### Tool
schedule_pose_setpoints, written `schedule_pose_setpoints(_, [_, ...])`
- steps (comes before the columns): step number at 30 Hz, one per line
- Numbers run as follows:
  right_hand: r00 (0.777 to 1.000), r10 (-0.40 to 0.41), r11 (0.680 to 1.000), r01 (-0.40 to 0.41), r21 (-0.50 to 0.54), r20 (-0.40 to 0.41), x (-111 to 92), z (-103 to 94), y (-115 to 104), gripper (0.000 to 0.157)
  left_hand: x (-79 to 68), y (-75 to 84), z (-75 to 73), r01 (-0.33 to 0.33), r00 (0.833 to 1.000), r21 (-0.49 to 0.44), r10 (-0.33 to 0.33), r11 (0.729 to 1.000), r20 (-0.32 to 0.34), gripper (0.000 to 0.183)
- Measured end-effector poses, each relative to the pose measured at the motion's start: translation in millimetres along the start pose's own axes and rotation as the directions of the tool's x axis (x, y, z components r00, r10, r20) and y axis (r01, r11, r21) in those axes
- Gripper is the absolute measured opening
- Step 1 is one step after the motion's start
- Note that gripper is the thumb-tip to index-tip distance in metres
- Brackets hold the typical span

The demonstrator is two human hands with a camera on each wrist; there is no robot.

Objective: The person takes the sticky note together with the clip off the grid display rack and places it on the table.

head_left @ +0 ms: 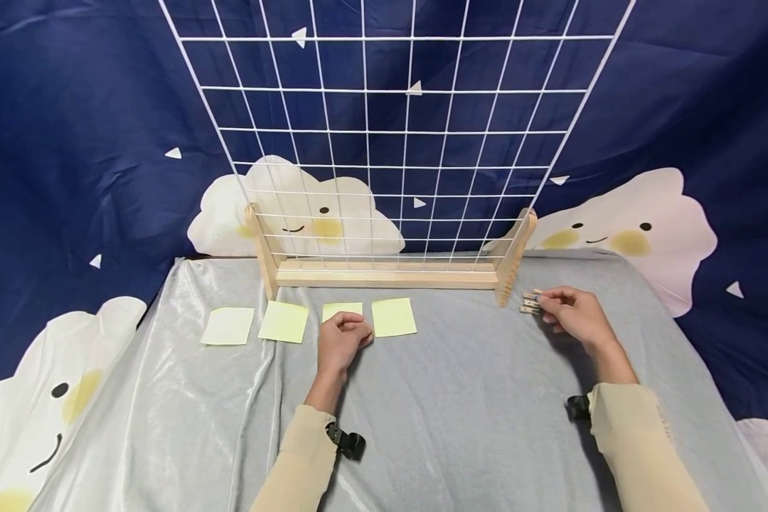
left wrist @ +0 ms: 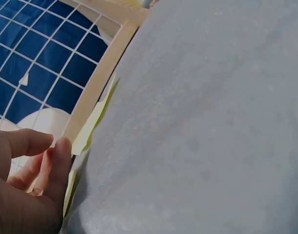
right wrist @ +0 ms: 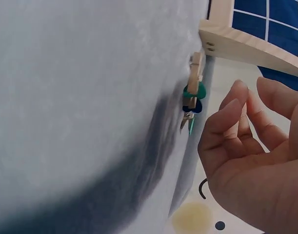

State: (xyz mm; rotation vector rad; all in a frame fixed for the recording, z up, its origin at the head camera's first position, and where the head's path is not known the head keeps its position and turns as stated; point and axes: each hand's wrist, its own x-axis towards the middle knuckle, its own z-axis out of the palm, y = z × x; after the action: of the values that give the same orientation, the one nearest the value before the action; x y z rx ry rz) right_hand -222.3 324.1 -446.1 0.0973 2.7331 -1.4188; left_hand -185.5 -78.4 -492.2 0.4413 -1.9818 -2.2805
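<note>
My left hand (head_left: 340, 348) hovers over the third pale yellow sticky note (head_left: 342, 308), covering its lower part in the head view. Its fingers are loosely bent, with nothing between thumb and fingertips in the left wrist view. To its right lies another sticky note (head_left: 393, 317). On the right side, my right hand (head_left: 579, 318) is beside several small wooden clothespins (head_left: 528, 310), its fingertips overlapping them in the head view. The right wrist view shows a gap between thumb and fingers, with the clothespins (right wrist: 194, 73), one bearing a green decoration, just beyond.
A white wire grid (head_left: 387, 131) stands upright in a wooden base (head_left: 387, 276) at the table's back. Two more sticky notes, one pale (head_left: 227, 326) and one yellow (head_left: 284, 322), lie at the left. Grey cloth (head_left: 461, 427) covers the table, wrinkled on the left.
</note>
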Motion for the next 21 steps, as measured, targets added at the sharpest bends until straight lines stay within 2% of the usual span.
schedule_pose_setpoints(10, [0.998,-0.058,0.996,0.059,0.060,-0.026,-4.1,14.0,-11.6,0.043,1.7,8.4,-8.7,-0.014,1.000,0.059,0.015,0.998,-0.005,0.018])
schedule_pose_setpoints(16, [0.995,-0.103,0.991,0.102,0.086,0.006,-3.2,21.2,-24.6,0.042,6.7,9.2,-19.5,-0.058,0.997,0.068,0.061,0.996,-0.044,0.016])
schedule_pose_setpoints(21, [0.990,-0.137,0.988,0.138,0.071,-0.011,-2.8,18.9,-35.2,0.040,8.2,16.4,-27.9,-0.080,0.995,0.094,0.086,0.992,-0.059,0.015])
